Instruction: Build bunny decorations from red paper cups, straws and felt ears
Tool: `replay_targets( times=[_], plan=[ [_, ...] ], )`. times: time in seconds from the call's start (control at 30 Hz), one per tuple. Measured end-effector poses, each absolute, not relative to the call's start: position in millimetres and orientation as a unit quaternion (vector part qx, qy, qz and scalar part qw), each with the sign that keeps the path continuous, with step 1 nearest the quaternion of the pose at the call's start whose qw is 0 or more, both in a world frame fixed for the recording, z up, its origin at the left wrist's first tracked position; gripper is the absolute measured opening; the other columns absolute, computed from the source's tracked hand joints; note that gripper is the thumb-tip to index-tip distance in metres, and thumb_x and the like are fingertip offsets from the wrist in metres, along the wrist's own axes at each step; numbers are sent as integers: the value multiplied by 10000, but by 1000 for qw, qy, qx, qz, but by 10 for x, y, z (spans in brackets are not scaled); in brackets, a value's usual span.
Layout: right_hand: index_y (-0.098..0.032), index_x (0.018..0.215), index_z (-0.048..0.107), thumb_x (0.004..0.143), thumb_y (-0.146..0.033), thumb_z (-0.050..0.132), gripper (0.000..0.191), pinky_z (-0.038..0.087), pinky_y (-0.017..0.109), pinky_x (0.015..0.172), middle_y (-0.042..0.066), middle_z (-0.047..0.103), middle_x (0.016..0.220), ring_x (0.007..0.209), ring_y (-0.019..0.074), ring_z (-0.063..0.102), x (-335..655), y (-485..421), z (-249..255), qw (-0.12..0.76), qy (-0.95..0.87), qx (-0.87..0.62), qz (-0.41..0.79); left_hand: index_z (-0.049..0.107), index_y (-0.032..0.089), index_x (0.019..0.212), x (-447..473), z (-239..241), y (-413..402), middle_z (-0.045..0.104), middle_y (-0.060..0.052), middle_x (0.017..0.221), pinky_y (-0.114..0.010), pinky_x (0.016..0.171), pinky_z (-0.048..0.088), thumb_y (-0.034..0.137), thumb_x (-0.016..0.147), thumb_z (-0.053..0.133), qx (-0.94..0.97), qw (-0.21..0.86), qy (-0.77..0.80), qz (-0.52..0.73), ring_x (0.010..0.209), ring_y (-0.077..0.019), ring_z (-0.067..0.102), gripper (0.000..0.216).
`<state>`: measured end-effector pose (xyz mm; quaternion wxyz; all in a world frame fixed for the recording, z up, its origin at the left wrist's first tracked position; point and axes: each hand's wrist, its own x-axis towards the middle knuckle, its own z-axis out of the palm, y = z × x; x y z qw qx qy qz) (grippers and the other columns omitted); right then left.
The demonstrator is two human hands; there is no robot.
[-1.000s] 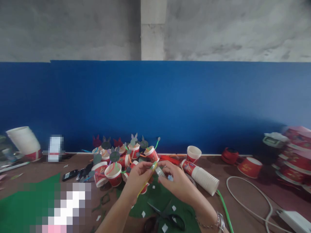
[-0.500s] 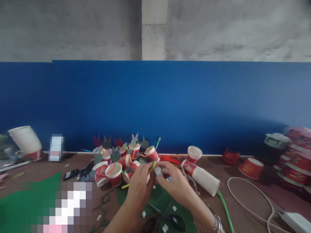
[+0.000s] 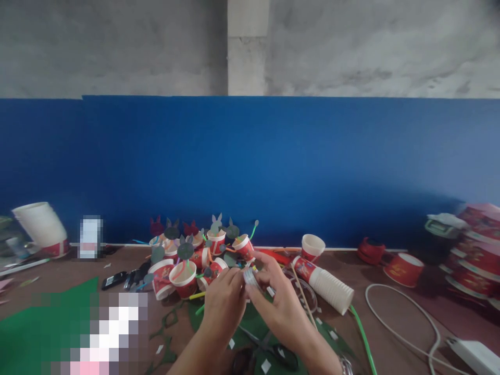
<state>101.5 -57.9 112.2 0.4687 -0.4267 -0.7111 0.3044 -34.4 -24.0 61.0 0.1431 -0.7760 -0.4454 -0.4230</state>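
My left hand (image 3: 224,303) and my right hand (image 3: 278,302) meet over the brown table, fingers pinched together. Between them is a small clear roll of tape (image 3: 250,276), gripped by my right fingers. My left fingers pinch at its edge, near a thin yellow-green straw (image 3: 197,295) that pokes out to the left below the left hand. Just behind the hands lies a heap of red and white paper cups (image 3: 183,273) with straws and grey paper bunny shapes stuck on them. Black scissors (image 3: 273,351) lie on dark green felt (image 3: 258,320) under my wrists.
A sleeve of stacked cups (image 3: 326,285) lies on its side to the right, one cup (image 3: 312,247) upright behind it. A white cable (image 3: 394,325) loops at right. A green sheet (image 3: 47,323) covers the left foreground. A blue board (image 3: 250,166) stands behind the table.
Both hands have drawn a little nearer to me and lower. The yellow-green straw has dropped from upright between the fingers to sticking out low on the left. The tape roll stays in my right fingers.
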Motion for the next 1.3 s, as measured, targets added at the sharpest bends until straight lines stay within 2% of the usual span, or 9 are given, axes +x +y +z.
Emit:
replay_targets(
  times=[0.2,0.3,0.37,0.5,0.63,0.97,1.07,1.17,1.3],
  plan=[
    [-202,1231,459,833,-193,521,403,425,352,891,25,660,788,959,215,593,1031,-627,1173,488,-729,-390,279,651,183,932,-364,625,-210,700,-57,832,-300,663,469,49,718,552,-776,53,-476,-411,775,-223,629,272],
    [-190,907,630,845,-220,506,142,436,336,849,53,666,836,916,214,604,1090,-610,1233,475,-729,-405,280,673,195,882,-378,706,-203,713,-50,832,-279,662,449,130,792,499,-734,-95,-526,-419,782,-211,640,206],
    [-182,813,636,852,-237,499,153,449,325,790,45,663,802,784,184,612,1127,-582,1255,467,-720,-422,291,671,187,854,-383,761,-197,698,-32,741,-247,592,430,245,827,489,-696,-229,-522,-437,683,-184,629,194],
    [-180,1079,566,837,-268,534,259,458,298,686,-34,607,590,611,150,575,1151,-540,1256,456,-697,-448,325,633,143,693,-374,820,-171,569,8,522,-214,461,358,371,788,510,-608,-397,-484,-488,467,-124,503,276],
    [-189,1131,513,823,-242,528,313,456,289,686,-45,613,590,616,144,576,1145,-543,1258,444,-699,-446,340,638,128,725,-359,825,-156,517,31,487,-192,427,310,353,734,561,-560,-473,-459,-503,430,-91,430,238],
    [-180,1178,472,739,-118,473,444,380,214,512,-41,647,612,548,119,533,1183,-455,1210,368,-698,-474,390,640,127,661,-349,808,-130,485,41,416,-182,399,320,368,708,601,-529,-456,-494,-518,396,-85,425,248],
    [-172,1189,470,778,-188,492,412,369,213,495,-37,644,589,526,118,517,1183,-420,1182,370,-690,-488,386,632,127,640,-356,808,-121,477,44,404,-181,394,324,355,717,588,-536,-467,-493,-503,385,-82,423,245],
    [-160,1182,487,827,-307,496,384,363,220,481,-35,626,533,481,118,498,1178,-410,1172,377,-685,-500,373,645,124,715,-356,803,-120,548,29,483,-180,400,342,341,718,595,-523,-492,-484,-500,406,-80,453,222],
    [-168,1186,490,814,-273,497,387,363,216,484,-45,618,518,475,118,503,1182,-401,1146,378,-687,-496,373,633,127,791,-352,806,-116,633,-1,631,-183,415,372,332,689,639,-495,-514,-478,-512,457,-85,503,228]
  ],
)
